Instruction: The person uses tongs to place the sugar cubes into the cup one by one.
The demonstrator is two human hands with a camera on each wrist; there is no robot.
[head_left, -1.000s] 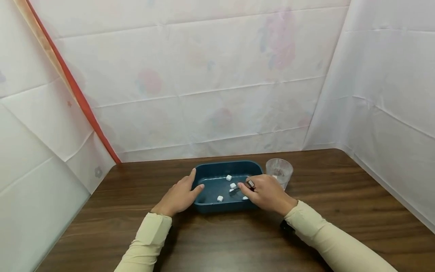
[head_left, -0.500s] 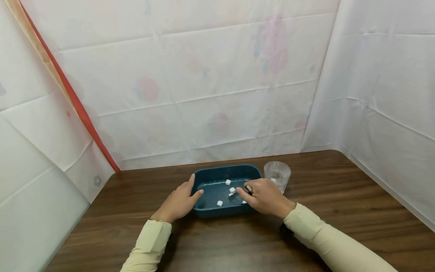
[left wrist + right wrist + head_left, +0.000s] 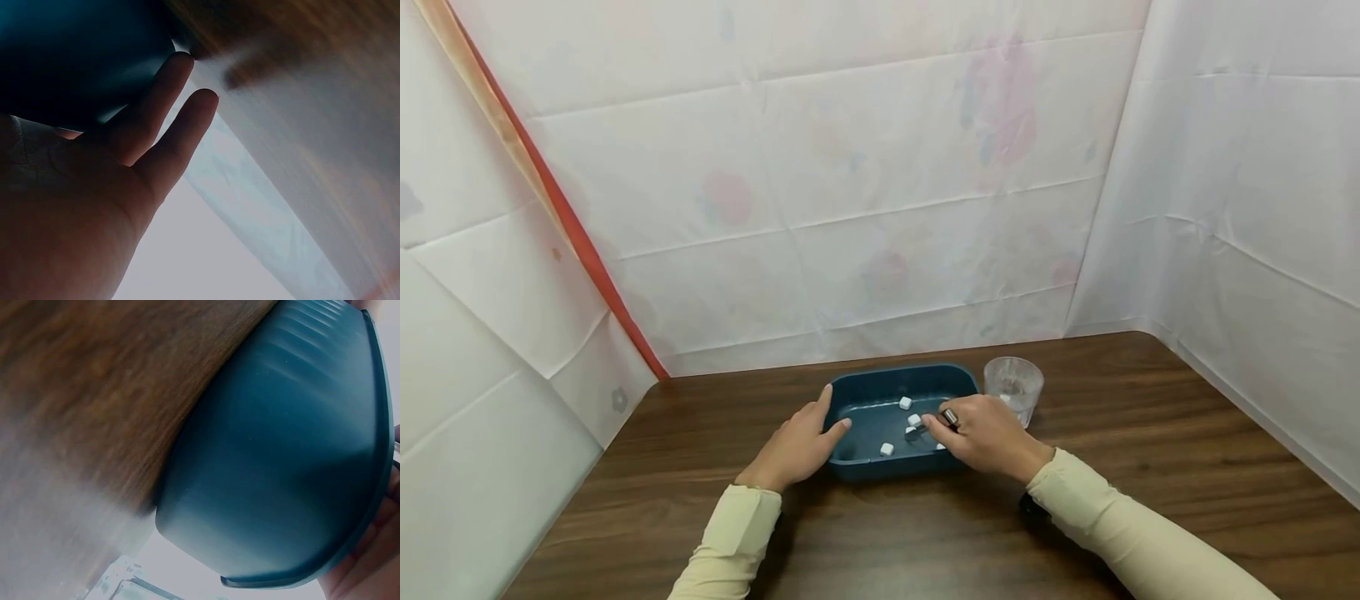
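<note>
Head view, lower centre: gripping tool [image 3: 950,416] in right hand [image 3: 991,435] beside cubes [image 3: 906,402] in tray [image 3: 887,470]; touching tray with straight-fingered left hand [image 3: 793,443]; expect light, perhaps slippery cubes; pinch across opposite faces.

Dark teal rectangular tray [image 3: 872,470]: plastic by its look, smooth, satin outside, glossier on the floor. Small white cubes [image 3: 913,420]: smooth, material uncertain. Slim black-and-silver tool [image 3: 951,417]: shiny, metallic-looking end. Clear round tumbler [image 3: 1013,390] at right: transparent, glossy, glass or plastic. Brown tabletop [image 3: 895,542]: wood-grained, soft sheen on the near side. Pale floral-printed hanging [image 3: 880,208], far: creased cloth-like sheet, mostly matt. Red strip [image 3: 576,233], left: smooth, fabric-like. Pale yellow sleeves [image 3: 1120,517]: wrinkled matt cloth.
</note>
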